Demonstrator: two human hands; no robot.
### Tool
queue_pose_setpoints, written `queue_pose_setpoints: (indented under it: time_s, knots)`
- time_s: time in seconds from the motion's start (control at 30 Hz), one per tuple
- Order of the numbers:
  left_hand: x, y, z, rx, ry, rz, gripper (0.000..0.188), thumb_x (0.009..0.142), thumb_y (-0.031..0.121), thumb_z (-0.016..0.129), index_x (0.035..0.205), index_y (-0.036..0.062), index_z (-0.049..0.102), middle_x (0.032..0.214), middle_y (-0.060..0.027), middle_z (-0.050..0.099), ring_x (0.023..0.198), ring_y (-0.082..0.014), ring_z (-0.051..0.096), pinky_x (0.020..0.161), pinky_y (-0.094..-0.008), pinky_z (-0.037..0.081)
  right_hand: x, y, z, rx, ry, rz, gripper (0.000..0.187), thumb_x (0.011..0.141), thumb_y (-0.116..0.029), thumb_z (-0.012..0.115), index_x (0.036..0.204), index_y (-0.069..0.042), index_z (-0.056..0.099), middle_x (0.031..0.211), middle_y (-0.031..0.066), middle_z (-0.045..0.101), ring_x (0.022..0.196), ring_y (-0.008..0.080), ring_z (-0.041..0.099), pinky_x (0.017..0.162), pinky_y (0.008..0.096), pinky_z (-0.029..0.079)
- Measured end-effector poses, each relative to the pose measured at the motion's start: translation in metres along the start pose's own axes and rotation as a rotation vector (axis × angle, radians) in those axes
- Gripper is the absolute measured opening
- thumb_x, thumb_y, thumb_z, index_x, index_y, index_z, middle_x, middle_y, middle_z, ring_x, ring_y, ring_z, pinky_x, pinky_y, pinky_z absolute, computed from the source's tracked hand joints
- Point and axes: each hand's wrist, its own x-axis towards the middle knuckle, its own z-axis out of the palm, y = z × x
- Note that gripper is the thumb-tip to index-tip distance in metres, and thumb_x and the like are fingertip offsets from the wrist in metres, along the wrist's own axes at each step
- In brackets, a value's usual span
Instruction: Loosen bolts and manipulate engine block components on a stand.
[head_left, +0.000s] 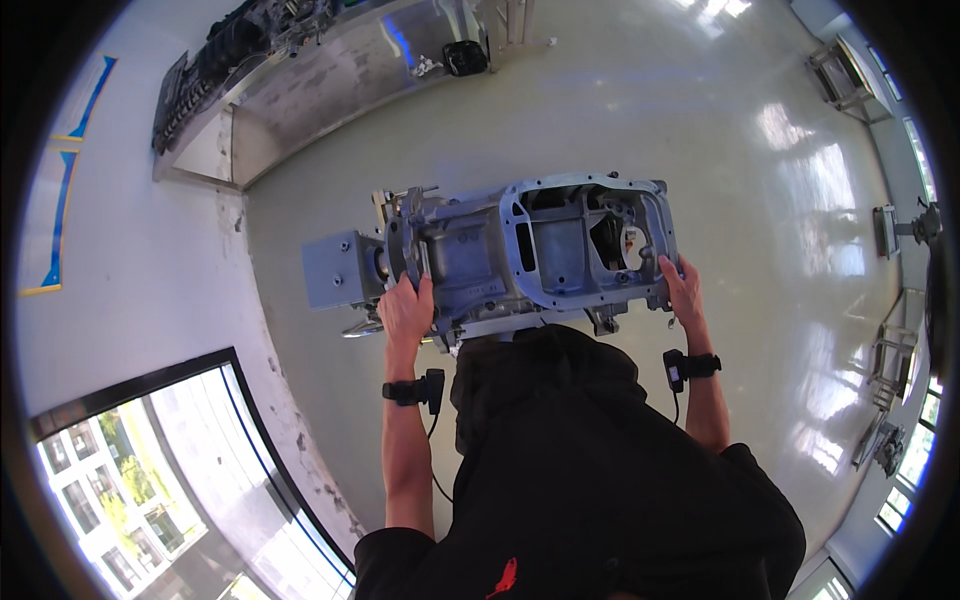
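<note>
A smooth, shiny grey-green floor (600, 125) runs through most of the room, meeting a scuffed white wall (150, 250) at the left of the frame. A person in a black short-sleeved shirt (620, 500) fills the lower middle, both bare forearms reaching up the frame. In the upper left stands a long table (340, 105) with a pale, stained side, and dark machine parts (225, 50) lie along its top. A bright black-framed window (120, 480) takes up the lower left.

Right at the centre, in front of the person, is a long silver-grey cast-metal housing (465, 255), lying lengthwise across the frame. Its right half has a broad, rounded opening edged by a flat rim with bolt holes, so I can see the ribs inside. Just beyond its left end sits a plain grey metal box (335, 270).

The left hand (405, 308) grips the near edge at the housing's left end, its fingers bent over the flange. The right hand (684, 290) is closed around the right end, thumb against the rim. A small black strapped device (413, 388) circles the left wrist, and a matching black device (690, 368) circles the right.
</note>
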Motion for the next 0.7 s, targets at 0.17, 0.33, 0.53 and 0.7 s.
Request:
queue_pose_setpoints:
  time_s: [0.17, 0.33, 0.53, 0.7]
  knots:
    - [0.001, -0.006, 0.0, -0.036, 0.023, 0.003, 0.036, 0.083, 0.032, 0.052, 0.078, -0.0029, 0.058, 0.06, -0.0227, 0.057, 0.062, -0.0416, 0.058, 0.057, -0.0477, 0.044, -0.006, -0.012, 0.004, -0.036, 0.02, 0.019, 0.034, 0.086, -0.035, 0.054, 0.083, -0.002, 0.059, 0.056, -0.0046, 0.042, 0.052, 0.0046, 0.038, 0.046, 0.0233, 0.03]
    - [-0.001, -0.005, 0.0, -0.055, 0.021, 0.013, 0.035, 0.082, 0.033, 0.052, 0.077, -0.0018, 0.058, 0.057, -0.0222, 0.056, 0.059, -0.0414, 0.057, 0.054, -0.0484, 0.044, -0.001, -0.005, 0.001, -0.035, -0.004, 0.003, 0.034, 0.087, -0.035, 0.052, 0.089, -0.002, 0.06, 0.059, -0.0052, 0.043, 0.053, 0.0041, 0.038, 0.046, 0.0222, 0.029]
    - [-0.007, -0.002, -0.002, -0.079, -0.012, -0.056, 0.042, 0.087, 0.039, 0.044, 0.083, -0.0007, 0.057, 0.062, -0.0235, 0.057, 0.064, -0.0426, 0.057, 0.057, -0.0489, 0.043, 0.001, 0.0, -0.003, -0.092, -0.071, -0.016, 0.037, 0.09, -0.038, 0.047, 0.086, -0.003, 0.059, 0.06, -0.0046, 0.044, 0.055, 0.0039, 0.037, 0.047, 0.0221, 0.03]
    - [-0.033, -0.027, -0.003, -0.626, 0.075, -0.368, 0.042, 0.093, 0.038, 0.034, 0.081, 0.0011, 0.051, 0.065, -0.0123, 0.057, 0.063, -0.0274, 0.055, 0.06, -0.0402, 0.041, 0.002, 0.023, -0.003, -0.054, 0.132, -0.212, 0.041, 0.095, -0.039, 0.037, 0.084, -0.003, 0.054, 0.058, -0.0048, 0.036, 0.057, 0.0046, 0.034, 0.05, 0.0227, 0.028]
